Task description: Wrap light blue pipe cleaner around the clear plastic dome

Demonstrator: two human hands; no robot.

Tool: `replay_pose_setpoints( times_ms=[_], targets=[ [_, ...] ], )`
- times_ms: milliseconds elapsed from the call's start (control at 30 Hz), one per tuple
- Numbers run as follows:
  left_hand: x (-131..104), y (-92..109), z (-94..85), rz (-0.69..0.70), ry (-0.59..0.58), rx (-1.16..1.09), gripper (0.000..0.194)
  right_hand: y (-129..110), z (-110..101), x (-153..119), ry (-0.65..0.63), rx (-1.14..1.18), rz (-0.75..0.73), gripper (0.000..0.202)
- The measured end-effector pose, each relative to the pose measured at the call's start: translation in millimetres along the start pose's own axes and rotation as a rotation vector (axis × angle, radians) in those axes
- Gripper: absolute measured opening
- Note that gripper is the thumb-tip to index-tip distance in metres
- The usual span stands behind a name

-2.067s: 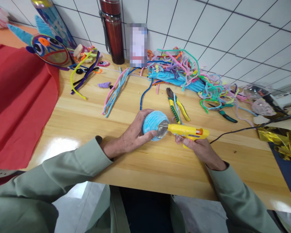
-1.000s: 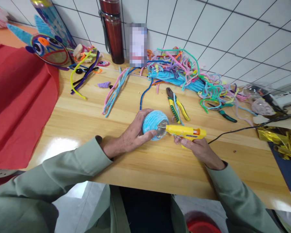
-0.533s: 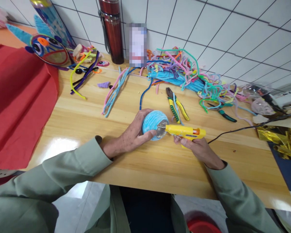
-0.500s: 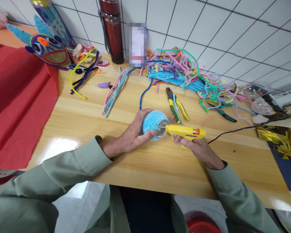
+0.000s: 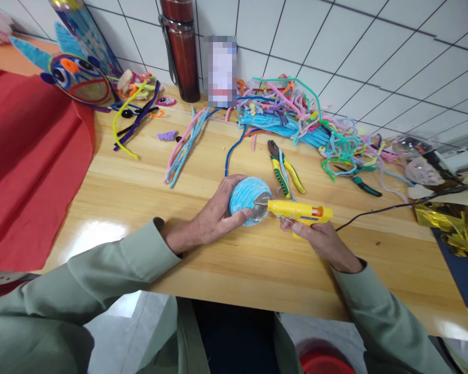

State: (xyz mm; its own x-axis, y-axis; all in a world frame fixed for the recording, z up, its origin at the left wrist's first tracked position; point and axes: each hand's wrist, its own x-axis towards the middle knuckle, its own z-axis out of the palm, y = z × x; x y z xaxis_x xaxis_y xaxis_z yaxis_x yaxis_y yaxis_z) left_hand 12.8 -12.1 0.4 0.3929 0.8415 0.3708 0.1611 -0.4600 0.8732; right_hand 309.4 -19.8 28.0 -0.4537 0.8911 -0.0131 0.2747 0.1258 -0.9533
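Note:
My left hand (image 5: 223, 210) is wrapped round a ball (image 5: 246, 193) covered in light blue pipe cleaners, its thumb across the front. A bare, clear patch (image 5: 262, 206) shows on the ball's right side. In my right hand (image 5: 315, 235) is a yellow hot glue gun (image 5: 296, 209), held level with its metal nozzle at the bare patch; whether the tip touches is hard to tell. Behind the ball, a dark blue pipe cleaner (image 5: 229, 156) runs toward the back. Pliers with yellow and green handles (image 5: 284, 169) lie just beyond the glue gun.
A heap of coloured pipe cleaners (image 5: 296, 122) lies along the tiled wall, beside a phone (image 5: 222, 72) and a red thermos (image 5: 180, 52). Green-handled cutters (image 5: 364, 184) lie right, near the glue gun's black cord (image 5: 390, 206). Red cloth (image 5: 35, 171) covers the left end.

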Motion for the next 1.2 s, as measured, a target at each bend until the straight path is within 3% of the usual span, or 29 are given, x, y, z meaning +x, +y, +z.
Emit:
replay_pose_setpoints(
  times_ms=[1200],
  targets=[
    [0.3,0.0,0.0,0.004,0.004,0.016,0.061,0.3,-1.3,0.6,-0.004,0.005,-0.006,0.038]
  ],
)
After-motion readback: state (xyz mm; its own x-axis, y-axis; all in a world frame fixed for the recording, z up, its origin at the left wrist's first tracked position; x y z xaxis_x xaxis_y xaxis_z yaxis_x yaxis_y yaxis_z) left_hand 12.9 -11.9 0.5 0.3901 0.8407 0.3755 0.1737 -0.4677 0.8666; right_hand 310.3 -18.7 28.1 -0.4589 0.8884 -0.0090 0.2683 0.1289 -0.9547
